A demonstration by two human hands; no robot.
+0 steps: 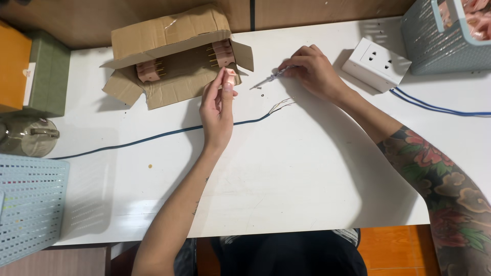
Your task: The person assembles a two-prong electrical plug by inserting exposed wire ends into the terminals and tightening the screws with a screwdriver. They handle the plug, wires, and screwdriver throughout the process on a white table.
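Note:
My left hand [217, 110] holds a small pink plug part [230, 77] upright between thumb and fingertips, just in front of an open cardboard box [169, 36]. The box holds several pink plugs [150, 70] with brass pins. My right hand [312, 69] grips a thin screwdriver [266, 80], its tip pointing left onto the white table [286, 174]. A dark blue cable [169, 134] runs across the table; its stripped bare wire ends [284, 105] lie between my two hands. A tiny screw [262, 95] lies near the screwdriver tip.
A white socket block [376, 64] with a blue cord [440, 108] sits at the back right beside a grey-blue basket [440, 38] holding pink parts. At the left are a glass jar [28, 135], a green box [48, 71], an orange box [13, 64] and a pale blue basket [30, 204].

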